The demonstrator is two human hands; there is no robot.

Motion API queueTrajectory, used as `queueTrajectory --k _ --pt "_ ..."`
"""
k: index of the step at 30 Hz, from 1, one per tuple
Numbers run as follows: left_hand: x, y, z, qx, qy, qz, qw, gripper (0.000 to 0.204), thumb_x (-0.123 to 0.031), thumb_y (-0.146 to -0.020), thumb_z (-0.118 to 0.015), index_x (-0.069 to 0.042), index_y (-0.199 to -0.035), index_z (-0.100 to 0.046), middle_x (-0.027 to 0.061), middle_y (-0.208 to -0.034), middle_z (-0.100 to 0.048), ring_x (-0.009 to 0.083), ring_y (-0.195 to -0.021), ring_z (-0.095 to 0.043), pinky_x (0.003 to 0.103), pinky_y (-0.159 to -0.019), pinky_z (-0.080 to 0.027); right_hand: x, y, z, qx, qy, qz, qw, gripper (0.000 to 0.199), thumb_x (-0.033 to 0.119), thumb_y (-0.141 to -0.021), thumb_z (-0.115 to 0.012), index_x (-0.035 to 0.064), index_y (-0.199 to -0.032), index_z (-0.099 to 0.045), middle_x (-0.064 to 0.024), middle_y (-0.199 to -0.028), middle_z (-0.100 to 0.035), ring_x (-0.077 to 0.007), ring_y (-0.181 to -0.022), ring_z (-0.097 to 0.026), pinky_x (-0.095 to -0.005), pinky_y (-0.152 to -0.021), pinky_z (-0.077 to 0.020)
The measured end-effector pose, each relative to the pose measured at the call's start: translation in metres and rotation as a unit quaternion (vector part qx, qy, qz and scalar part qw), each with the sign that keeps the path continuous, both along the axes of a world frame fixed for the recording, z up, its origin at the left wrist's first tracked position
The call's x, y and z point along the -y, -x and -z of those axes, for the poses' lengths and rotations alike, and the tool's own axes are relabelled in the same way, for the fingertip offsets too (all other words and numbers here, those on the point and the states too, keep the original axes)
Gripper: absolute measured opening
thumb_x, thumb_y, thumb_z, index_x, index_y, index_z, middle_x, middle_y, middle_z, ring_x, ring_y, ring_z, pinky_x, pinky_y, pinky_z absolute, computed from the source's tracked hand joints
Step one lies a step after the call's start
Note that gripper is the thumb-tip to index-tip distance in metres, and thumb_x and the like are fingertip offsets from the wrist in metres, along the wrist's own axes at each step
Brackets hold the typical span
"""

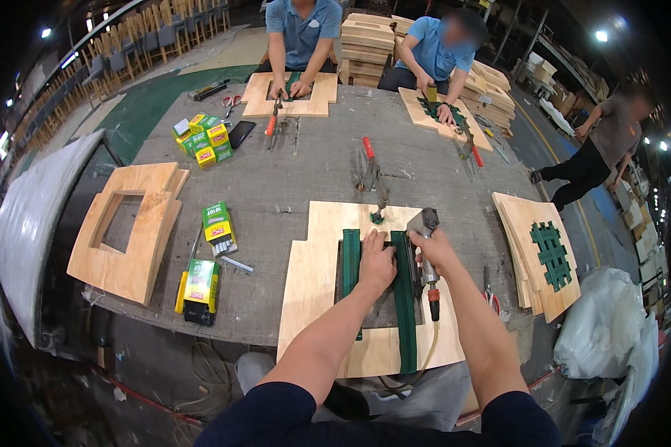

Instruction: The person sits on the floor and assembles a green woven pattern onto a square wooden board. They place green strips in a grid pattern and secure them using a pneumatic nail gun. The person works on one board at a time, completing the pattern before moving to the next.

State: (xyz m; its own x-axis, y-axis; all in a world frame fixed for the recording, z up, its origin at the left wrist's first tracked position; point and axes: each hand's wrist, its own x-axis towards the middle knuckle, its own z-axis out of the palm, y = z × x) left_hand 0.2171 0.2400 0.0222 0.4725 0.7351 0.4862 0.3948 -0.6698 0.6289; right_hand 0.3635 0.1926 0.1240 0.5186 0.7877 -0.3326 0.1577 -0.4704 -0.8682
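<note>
A plywood frame [302, 298] with a rectangular opening lies before me at the table's near edge. Two green webbing straps run lengthwise over the opening: the left strap [350, 261] and the right strap [405, 320]. My left hand [377, 262] lies between them, fingers spread on the wood at the opening's far edge. In my right hand [436, 252] is a pneumatic staple gun [427, 220], its nose by the far end of the right strap and a hose [432, 343] trailing from it. A red-handled toggle clamp [376, 175] stands at the frame's far edge.
Staple boxes [205, 138] and an opened staple box [218, 223] lie on the left, near a stack of frames [127, 223]. Scissors [490, 298] and boards with woven webbing [533, 253] are on the right. Two co-workers handle frames across the table; another person walks at right.
</note>
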Motion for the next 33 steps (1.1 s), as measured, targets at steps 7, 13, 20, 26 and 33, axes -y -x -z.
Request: queueTrajectory --k 7,13,20,26,33 --pt "-0.009 -0.001 0.001 0.141 -0.045 -0.036 0.988 0.021 -0.006 -0.084 -0.067 -0.004 -0.105 -0.073 0.0220 -0.123 -0.061 0.0455 -0.122 -0.052 0.054 -0.109 -0.040 0.094 0.012 -0.006 -0.258 -0.196 0.098 0.941 0.038 0.035 -0.100 -0.069 0.0013 -0.116 -0.062 -0.0087 -0.092 -0.070 -0.0177 -0.066 -0.067 -0.0327 -0.053 -0.0567" --pt "0.063 0.019 -0.043 0.100 0.353 0.153 0.918 0.044 -0.040 -0.108 -0.046 -0.004 -0.109 -0.072 0.0149 -0.101 -0.074 0.0285 -0.093 -0.070 0.044 -0.085 -0.055 0.172 0.035 0.002 -0.380 -0.345 0.136 0.847 0.047 0.044 -0.103 -0.058 0.0055 -0.131 -0.060 -0.0128 -0.119 -0.070 -0.0206 -0.089 -0.071 -0.0363 -0.066 -0.0594" --pt "0.201 0.090 -0.089 0.192 0.627 0.393 0.645 0.055 -0.049 -0.108 -0.050 -0.001 -0.126 -0.070 0.0066 -0.116 -0.071 0.0125 -0.106 -0.064 0.029 -0.094 -0.050 0.241 0.060 0.008 -0.496 -0.355 -0.035 0.792 0.077 0.068 -0.096 -0.056 0.0003 -0.134 -0.058 -0.0152 -0.110 -0.069 -0.0180 -0.063 -0.054 -0.0304 -0.053 -0.0445" --pt "0.228 0.111 -0.089 0.232 0.727 0.421 0.490 0.039 -0.029 -0.102 -0.067 -0.004 -0.132 -0.065 0.0036 -0.119 -0.071 0.0119 -0.108 -0.067 0.030 -0.095 -0.054 0.262 0.098 -0.001 -0.549 -0.397 -0.055 0.733 0.082 0.072 -0.094 -0.055 -0.0008 -0.131 -0.059 -0.0137 -0.097 -0.064 -0.0173 -0.059 -0.049 -0.0295 -0.053 -0.0433" --pt "0.222 0.149 -0.092 0.091 0.632 0.410 0.651 0.072 -0.010 -0.098 -0.067 -0.009 -0.161 -0.033 0.0104 -0.145 -0.058 0.0144 -0.126 -0.054 0.031 -0.095 -0.050 0.331 0.043 0.005 -0.425 -0.373 0.018 0.825 0.069 0.070 -0.098 -0.050 0.0066 -0.123 -0.059 -0.0069 -0.090 -0.063 -0.0147 -0.056 -0.051 -0.0296 -0.049 -0.0430"
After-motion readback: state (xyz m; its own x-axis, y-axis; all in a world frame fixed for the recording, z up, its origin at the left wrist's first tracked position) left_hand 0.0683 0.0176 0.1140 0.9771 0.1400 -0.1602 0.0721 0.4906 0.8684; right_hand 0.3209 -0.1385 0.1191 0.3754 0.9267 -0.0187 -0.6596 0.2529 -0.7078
